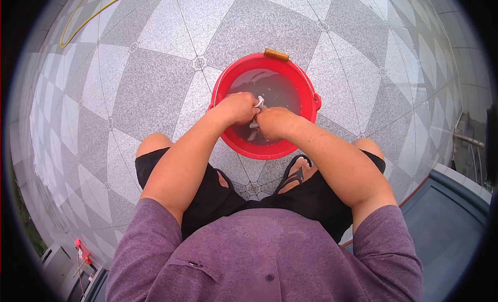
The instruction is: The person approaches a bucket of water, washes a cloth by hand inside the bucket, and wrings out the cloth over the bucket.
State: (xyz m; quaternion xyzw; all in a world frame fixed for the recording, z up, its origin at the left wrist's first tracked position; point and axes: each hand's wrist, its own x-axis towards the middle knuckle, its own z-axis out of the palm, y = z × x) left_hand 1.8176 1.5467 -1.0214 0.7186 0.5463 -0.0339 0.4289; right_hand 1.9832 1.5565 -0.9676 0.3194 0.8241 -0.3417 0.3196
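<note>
A red bucket [263, 153] stands on the floor between my feet, part filled with cloudy grey water [282, 89]. Its wire handle has a wooden grip [276, 54] that rests at the far rim. Over the water, my left hand [239, 108] and my right hand [274, 123] meet with fingers closed on a small whitish cloth [260, 101]. One end of the cloth sticks up between the hands, and another part hangs below them. My fingers hide most of it.
Grey and white patterned tiles [161, 84] cover the floor. A yellow hose [96, 15] lies at the far left. At the lower right is a large blue-grey panel with a raised edge [441, 224]. A pink-red object [83, 251] stands at the lower left.
</note>
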